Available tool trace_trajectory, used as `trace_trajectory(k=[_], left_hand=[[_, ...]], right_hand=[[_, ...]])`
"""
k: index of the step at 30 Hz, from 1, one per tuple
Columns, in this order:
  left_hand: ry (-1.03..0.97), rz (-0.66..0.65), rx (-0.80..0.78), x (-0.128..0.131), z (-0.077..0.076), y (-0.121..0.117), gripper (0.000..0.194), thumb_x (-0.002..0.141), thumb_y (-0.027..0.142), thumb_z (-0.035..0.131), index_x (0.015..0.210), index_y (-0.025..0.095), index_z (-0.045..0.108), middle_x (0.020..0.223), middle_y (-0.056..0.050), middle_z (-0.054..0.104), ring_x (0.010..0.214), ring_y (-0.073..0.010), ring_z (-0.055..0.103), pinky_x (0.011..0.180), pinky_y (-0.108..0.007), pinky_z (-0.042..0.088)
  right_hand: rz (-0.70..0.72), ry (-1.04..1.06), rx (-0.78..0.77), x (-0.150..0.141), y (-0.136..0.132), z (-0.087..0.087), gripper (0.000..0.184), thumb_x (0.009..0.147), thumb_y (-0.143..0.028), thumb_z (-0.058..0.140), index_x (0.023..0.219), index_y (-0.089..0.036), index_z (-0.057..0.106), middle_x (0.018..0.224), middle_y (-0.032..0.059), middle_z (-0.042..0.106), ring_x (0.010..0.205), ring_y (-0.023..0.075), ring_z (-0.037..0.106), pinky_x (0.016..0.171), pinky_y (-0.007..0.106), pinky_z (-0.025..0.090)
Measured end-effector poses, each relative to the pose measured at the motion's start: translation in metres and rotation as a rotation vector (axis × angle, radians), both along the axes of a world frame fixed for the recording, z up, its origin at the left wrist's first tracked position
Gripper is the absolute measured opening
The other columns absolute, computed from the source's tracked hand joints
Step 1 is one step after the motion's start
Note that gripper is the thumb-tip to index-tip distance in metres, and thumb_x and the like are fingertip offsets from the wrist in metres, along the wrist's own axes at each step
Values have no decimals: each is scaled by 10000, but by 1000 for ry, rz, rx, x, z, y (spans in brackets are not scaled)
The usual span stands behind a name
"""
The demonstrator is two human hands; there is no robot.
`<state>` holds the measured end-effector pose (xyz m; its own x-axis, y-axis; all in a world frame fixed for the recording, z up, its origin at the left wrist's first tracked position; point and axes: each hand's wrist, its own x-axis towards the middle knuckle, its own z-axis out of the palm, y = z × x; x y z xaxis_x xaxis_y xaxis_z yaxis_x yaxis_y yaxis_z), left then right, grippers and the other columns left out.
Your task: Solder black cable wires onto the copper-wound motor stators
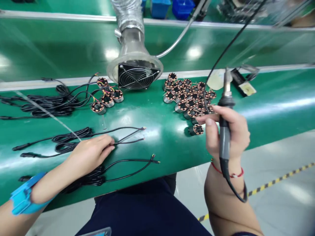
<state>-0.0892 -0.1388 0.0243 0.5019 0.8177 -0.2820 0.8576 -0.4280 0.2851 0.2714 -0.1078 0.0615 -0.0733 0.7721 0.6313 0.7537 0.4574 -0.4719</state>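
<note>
My left hand [91, 152] rests on the green bench and pinches a black cable [128, 135] whose stripped ends point right. Under the wrist lie more black cables [133, 165] in loose coils. A blue strap [23, 196] wraps my left wrist. My right hand [227, 132] is closed round a soldering iron [225, 108] held upright, tip up, its black cord looping past my wrist. Just left of that hand lies a pile of several copper-wound stators [189, 96], one stator [197, 129] apart near my fingers.
A fume extractor fan [135, 76] on a silver duct stands at the bench's back middle. Several stators with cables attached [107, 96] lie left of it, beside a bundle of black cables [49, 105]. An iron stand with sponge [243, 86] sits at right. Blue bins [182, 8] stand behind.
</note>
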Motion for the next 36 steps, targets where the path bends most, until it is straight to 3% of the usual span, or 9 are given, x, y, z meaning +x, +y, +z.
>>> trace_trajectory(k=[2, 7, 11, 14, 18, 22, 25, 32, 36], left_hand=[[-84, -62, -58, -1, -1, -6, 295, 996, 359, 341, 1018, 213, 597, 966, -36, 655, 845, -184, 665, 718, -292, 492], [-56, -247, -178, 4, 2, -15, 314, 990, 315, 334, 931, 225, 628, 901, -31, 638, 794, -185, 654, 663, -286, 477], [-87, -170, -181, 8, 12, 7, 316, 981, 390, 353, 1077, 244, 616, 1033, -43, 622, 903, -188, 647, 766, -286, 496], [-36, -23, -55, 18, 16, 37, 351, 964, 411, 374, 1195, 222, 561, 1154, -75, 578, 946, -216, 635, 804, -321, 494], [111, 32, -30, 39, 13, 63, 246, 932, 295, 394, 1062, 193, 576, 1089, -79, 575, 777, -195, 619, 676, -313, 457], [-55, -126, -238, 53, 14, 65, 138, 889, 288, 469, 880, 209, 582, 974, -35, 602, 817, -179, 601, 691, -285, 429], [-154, -52, -259, 57, 13, 68, 167, 885, 320, 485, 950, 205, 589, 989, -41, 604, 826, -181, 593, 729, -297, 439], [-221, 151, -75, 73, 1, 80, 293, 875, 228, 486, 1154, 160, 543, 1084, -91, 576, 989, -246, 589, 872, -382, 468], [-259, 192, -39, 77, -6, 74, 314, 889, 214, 470, 1190, 175, 550, 1151, -92, 543, 1016, -241, 592, 919, -399, 473]], right_hand=[[-25, -9, -45, 12, 8, -1, 399, 905, -166, 546, 1278, -307, 539, 900, -7, 727, 777, 153, 698, 797, 328, 557], [151, -284, -180, 12, 52, -28, 370, 897, -198, 529, 1264, -240, 535, 1074, 68, 699, 927, 236, 651, 826, 410, 538], [158, -566, -265, -6, 90, -40, 384, 884, -141, 477, 1258, -183, 549, 1046, 120, 683, 957, 281, 572, 833, 432, 478], [179, -556, -306, -19, 103, -43, 374, 887, -96, 423, 1225, -167, 568, 1010, 115, 683, 951, 268, 556, 839, 413, 453], [290, -338, -313, -39, 91, -49, 365, 866, -111, 494, 1221, -175, 549, 1008, 79, 676, 960, 240, 572, 866, 387, 475], [434, -157, -336, -55, 62, -51, 349, 890, -148, 522, 1232, -221, 506, 977, 36, 683, 962, 210, 578, 894, 372, 482], [532, -38, -407, -62, 45, -48, 372, 888, -112, 505, 1231, -251, 474, 966, 14, 677, 957, 181, 604, 926, 367, 474], [300, -28, -548, -85, 32, -50, 623, 798, -283, 708, 1326, -223, 382, 1116, 98, 599, 1022, 264, 601, 924, 470, 503], [348, -47, -459, -96, 26, -61, 556, 823, -199, 647, 1318, -229, 396, 1106, 104, 595, 1039, 270, 588, 936, 485, 510]])
